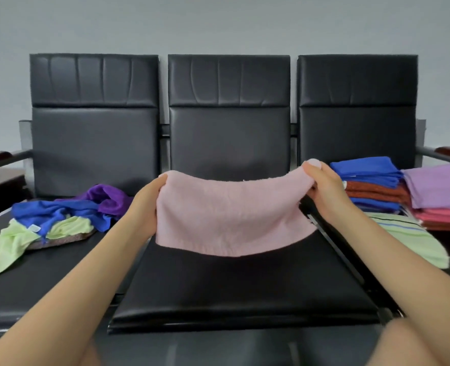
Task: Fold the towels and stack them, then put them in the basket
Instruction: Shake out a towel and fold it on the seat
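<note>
Pink towel (231, 215): it is held up in the air over the middle seat (245, 283) of a black three-seat bench; its top edge sags a little between the two hands, and its lower edge hangs in a curve just above the seat.
Left hand (145, 204): the towel's upper left corner is pinched, with the thumb laid across the front of the cloth and the fingers hidden behind it.
Right hand (324, 186): the upper right corner is gripped, with the fingers curled round the cloth and a fold of towel bunched over the fingertips.
Unfolded towels (60, 217): a loose heap is seen on the left seat, made up of purple, blue and pale green cloths, with a brownish one underneath; the green one is trailed toward the seat's front edge.
Folded stack (371, 183): blue, rust-brown and blue towels are piled on the right seat, near the right hand.
Second stack (440, 196): a lilac towel is laid over pinkish-red ones, just beside the first stack, at the far right.
Striped green towel (408, 239): it is spread flat in front of the two stacks on the right seat.
Bench backrests (229, 109): three black padded panels are set against a pale grey wall.
</note>
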`<state>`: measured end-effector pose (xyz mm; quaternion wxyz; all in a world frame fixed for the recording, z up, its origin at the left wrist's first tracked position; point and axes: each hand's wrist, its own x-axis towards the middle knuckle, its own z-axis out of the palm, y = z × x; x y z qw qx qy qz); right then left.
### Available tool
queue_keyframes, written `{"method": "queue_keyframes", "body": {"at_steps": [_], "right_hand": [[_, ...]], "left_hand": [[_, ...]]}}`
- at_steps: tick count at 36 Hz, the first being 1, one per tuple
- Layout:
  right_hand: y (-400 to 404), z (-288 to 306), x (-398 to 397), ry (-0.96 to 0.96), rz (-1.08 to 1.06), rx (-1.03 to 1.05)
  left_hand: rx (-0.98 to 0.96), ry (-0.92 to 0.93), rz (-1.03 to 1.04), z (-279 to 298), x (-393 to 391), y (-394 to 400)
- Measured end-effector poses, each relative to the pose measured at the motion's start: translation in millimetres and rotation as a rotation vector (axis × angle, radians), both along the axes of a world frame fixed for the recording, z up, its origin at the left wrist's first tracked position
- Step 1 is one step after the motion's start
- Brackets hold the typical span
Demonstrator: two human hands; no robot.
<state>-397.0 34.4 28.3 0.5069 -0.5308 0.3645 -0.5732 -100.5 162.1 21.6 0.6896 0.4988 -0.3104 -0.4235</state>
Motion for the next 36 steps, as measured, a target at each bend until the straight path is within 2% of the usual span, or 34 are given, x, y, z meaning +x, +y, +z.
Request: {"method": "queue_keyframes", "body": {"at_steps": [3, 6, 8, 11, 13, 15, 17, 19, 23, 25, 27, 31, 33, 36], "right_hand": [[-10, -9, -5, 0.111, -0.059, 0.044], [-22, -27, -10, 0.280, -0.097, 0.201], [-27, -38, -15, 0.386, -0.100, 0.261], [-32, -52, -23, 0.539, -0.085, 0.327], [-39, -65, -29, 0.722, -0.157, 0.374], [-42, -79, -33, 0.911, -0.115, 0.363], [-46, -93, -38, 1.110, -0.039, 0.327], [-47, -97, -39, 1.244, -0.049, 0.276], [-67, -98, -25, 1.255, -0.247, 0.093], [-78, -100, -13, 1.183, -0.296, -0.001], [-88, -102, 2, 1.060, -0.277, -0.001], [-109, -111, 36, 0.908, -0.199, 0.200], [-116, -114, 47, 0.911, -0.142, 0.297], [-127, -116, 60, 1.000, -0.040, 0.310]], "left_hand": [[0.105, -0.038, -0.003, -8, -9, 0], [0.226, -0.078, 0.019, -35, -9, -6], [0.352, -0.175, 0.054, -56, -5, -14], [0.558, -0.443, 0.028, -84, 1, -25], [0.658, -0.682, -0.059, -98, 2, -32], [0.738, -0.837, -0.129, -104, 1, -38], [0.772, -0.939, -0.139, -106, 1, -45], [0.723, -1.070, -0.108, -106, 2, -53], [0.627, -1.245, 0.086, -107, 7, -80], [0.592, -1.215, 0.184, -108, 11, -94], [0.608, -1.173, 0.224, -112, 17, -107], [0.731, -1.237, 0.153, -119, 19, -120], [0.686, -1.281, 0.067, -121, 18, -125], [0.609, -1.290, -0.069, -123, 16, -133]]}}
